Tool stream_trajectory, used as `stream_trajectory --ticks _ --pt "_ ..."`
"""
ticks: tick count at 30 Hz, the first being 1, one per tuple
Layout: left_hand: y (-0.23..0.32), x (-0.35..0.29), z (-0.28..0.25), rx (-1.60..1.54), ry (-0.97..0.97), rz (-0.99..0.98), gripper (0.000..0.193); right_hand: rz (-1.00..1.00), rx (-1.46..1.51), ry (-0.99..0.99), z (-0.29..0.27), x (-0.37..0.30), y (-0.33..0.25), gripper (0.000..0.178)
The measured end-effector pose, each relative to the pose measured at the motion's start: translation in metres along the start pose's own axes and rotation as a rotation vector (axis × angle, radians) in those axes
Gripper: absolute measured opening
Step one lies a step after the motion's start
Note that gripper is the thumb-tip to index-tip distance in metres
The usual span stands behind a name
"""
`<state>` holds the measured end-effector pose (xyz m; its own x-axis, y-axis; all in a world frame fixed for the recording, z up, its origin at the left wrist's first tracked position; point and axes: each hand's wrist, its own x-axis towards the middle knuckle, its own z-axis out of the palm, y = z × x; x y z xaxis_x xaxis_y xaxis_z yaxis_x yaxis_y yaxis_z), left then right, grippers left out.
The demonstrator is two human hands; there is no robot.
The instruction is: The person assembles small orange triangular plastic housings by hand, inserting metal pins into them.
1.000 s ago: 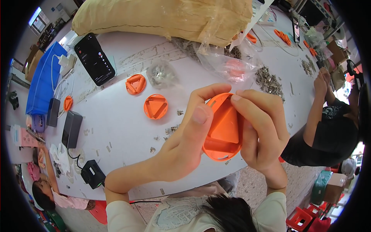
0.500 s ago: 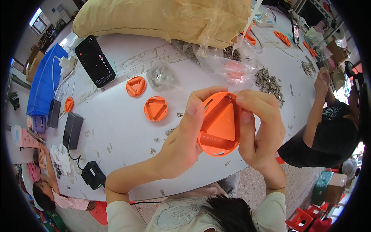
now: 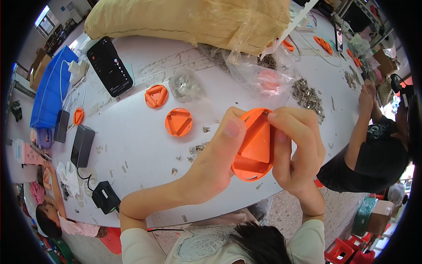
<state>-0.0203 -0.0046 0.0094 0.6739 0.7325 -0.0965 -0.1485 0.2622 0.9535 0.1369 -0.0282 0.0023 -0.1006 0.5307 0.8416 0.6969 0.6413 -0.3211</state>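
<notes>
Head view: both hands hold one orange disc (image 3: 254, 147) up above the near edge of the white table (image 3: 132, 145). The left hand (image 3: 211, 165) grips it from the left, thumb pressed on the upper rim; the right hand (image 3: 295, 152) clasps the right rim, fingers (image 3: 285, 121) curled over the top. The disc sits between the two palms, face tilted toward the camera, its raised triangle pointing up, so its long axis runs roughly top to bottom. Neither hand is clearly nearer; both are closed on it. Left of the disc, two more orange discs (image 3: 179, 122) lie flat on the table, and beyond them a phone (image 3: 109, 66). Compared with half a second ago, the disc has turned slightly, showing more of the triangle, and the right fingers sit higher on the rim.
</notes>
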Motion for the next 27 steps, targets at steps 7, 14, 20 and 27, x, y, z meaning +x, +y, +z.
stream_trajectory --ticks 7,14,20,27 --pt "0.000 0.003 0.013 -0.443 -0.045 -0.047 0.045 -0.058 -0.010 0.023 0.002 0.003 -0.003 0.030" --pt "-0.008 0.007 0.008 -0.462 -0.129 0.115 0.037 -0.066 -0.021 0.015 0.001 0.004 -0.004 0.029" --pt "-0.008 0.009 0.005 -0.451 -0.180 0.127 0.034 -0.057 -0.033 -0.001 0.001 0.004 -0.003 0.029" --pt "-0.009 0.007 0.006 -0.343 -0.061 0.102 0.047 0.042 0.044 -0.015 0.001 -0.003 -0.001 0.023"
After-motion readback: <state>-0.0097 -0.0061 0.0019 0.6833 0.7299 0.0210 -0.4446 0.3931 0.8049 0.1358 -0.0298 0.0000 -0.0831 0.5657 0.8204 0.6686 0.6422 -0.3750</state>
